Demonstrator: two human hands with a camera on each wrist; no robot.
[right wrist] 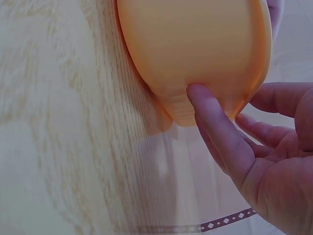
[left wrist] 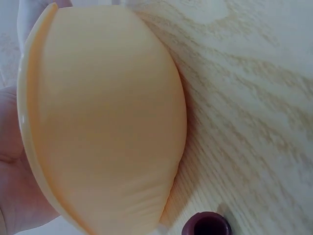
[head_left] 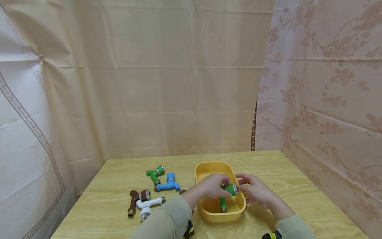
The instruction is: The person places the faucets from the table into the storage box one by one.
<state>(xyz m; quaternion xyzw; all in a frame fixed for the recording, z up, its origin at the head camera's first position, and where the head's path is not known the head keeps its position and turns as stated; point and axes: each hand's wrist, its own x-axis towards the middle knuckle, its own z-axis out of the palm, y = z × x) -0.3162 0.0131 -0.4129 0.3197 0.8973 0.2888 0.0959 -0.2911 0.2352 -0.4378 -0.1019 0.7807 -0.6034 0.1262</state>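
Observation:
My left hand (head_left: 215, 186) is over the yellow plastic bin (head_left: 222, 217) and grips a green tap (head_left: 232, 190) with a silver-trimmed knob; the tap's threaded end points down inside the bin. In the left wrist view the bin's outer wall (left wrist: 107, 117) covers most of the hand and hides the tap. My right hand (head_left: 258, 192) is at the bin's right side, fingers spread and slightly bent around the rim. In the right wrist view one fingertip (right wrist: 195, 90) lies against the outside wall, and the other fingers are near the rim.
Left of the bin lie another green tap (head_left: 156, 174), a blue tap (head_left: 167, 184), a brown tap (head_left: 133, 202) and a white tap (head_left: 149, 204). A further brown piece (head_left: 182, 191) is mostly hidden by my left forearm. Curtains hang behind the wooden table (head_left: 98, 205).

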